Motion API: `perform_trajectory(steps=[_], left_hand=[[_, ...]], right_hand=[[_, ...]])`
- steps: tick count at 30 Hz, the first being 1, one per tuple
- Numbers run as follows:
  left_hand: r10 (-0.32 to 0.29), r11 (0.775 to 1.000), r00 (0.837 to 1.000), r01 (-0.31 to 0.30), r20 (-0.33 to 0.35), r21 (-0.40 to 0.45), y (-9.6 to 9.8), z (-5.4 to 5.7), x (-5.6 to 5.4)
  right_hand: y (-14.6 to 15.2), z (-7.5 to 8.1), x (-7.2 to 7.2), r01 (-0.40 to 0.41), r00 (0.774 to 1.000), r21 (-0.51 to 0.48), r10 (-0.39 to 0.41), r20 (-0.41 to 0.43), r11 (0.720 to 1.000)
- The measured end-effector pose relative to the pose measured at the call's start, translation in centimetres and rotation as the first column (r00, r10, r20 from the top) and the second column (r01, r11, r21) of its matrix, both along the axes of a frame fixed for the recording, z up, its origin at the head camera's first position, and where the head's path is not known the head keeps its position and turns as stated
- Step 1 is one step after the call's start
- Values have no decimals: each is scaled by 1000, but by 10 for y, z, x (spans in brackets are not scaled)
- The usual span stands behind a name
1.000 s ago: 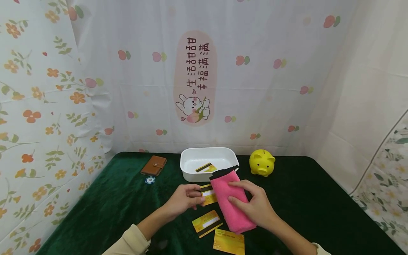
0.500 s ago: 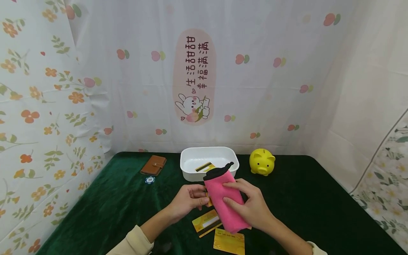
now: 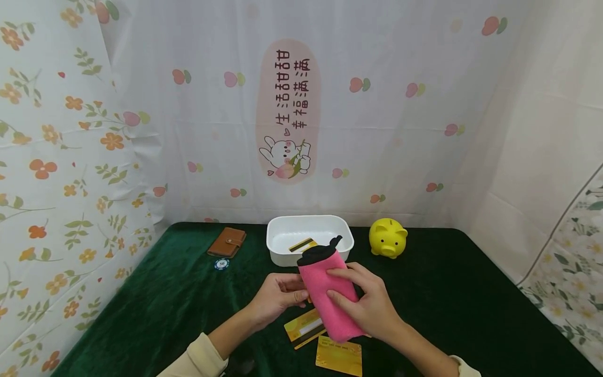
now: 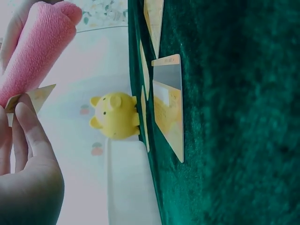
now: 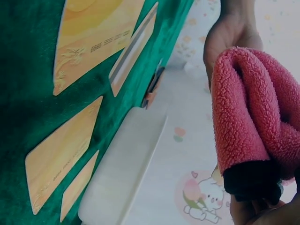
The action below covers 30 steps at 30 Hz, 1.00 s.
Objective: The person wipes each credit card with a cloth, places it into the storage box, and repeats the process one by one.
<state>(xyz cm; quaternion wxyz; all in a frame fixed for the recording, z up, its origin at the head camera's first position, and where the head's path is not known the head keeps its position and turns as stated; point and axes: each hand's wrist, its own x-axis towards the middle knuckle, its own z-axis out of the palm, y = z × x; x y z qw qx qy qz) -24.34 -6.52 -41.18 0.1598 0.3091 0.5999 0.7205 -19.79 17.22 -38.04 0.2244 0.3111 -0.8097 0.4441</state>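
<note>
In the head view, the right hand (image 3: pixel 369 301) has its grip round a rolled pink cloth (image 3: pixel 328 296) with a black end, above the green worktop (image 3: pixel 452 298) and in front of a white tub (image 3: pixel 282 257). The left hand (image 3: pixel 278 297) is at the cloth's left side; gold cards (image 3: pixel 339 357) lie below. In the left wrist view, the left grip is narrow, pinching a yellow card (image 4: pixel 44 97) beside the cloth. The right wrist view shows the cloth's folds, with four gold cards flat on the worktop near the tub.
</note>
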Motion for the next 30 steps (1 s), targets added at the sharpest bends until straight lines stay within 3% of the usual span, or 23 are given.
perform_trajectory(steps=[7, 21, 30], left_hand=[[37, 999, 999, -37, -25, -14, 1, 1, 3], [127, 990, 992, -128, -7, -58, 5, 5, 7], [138, 988, 990, -139, -25, -71, 8, 7, 8]], right_hand=[[3, -3, -2, 51, 998, 26, -51, -30, 998], [13, -7, -7, 107, 992, 25, -106, -65, 994], [24, -8, -7, 165, 982, 37, -161, -94, 986]])
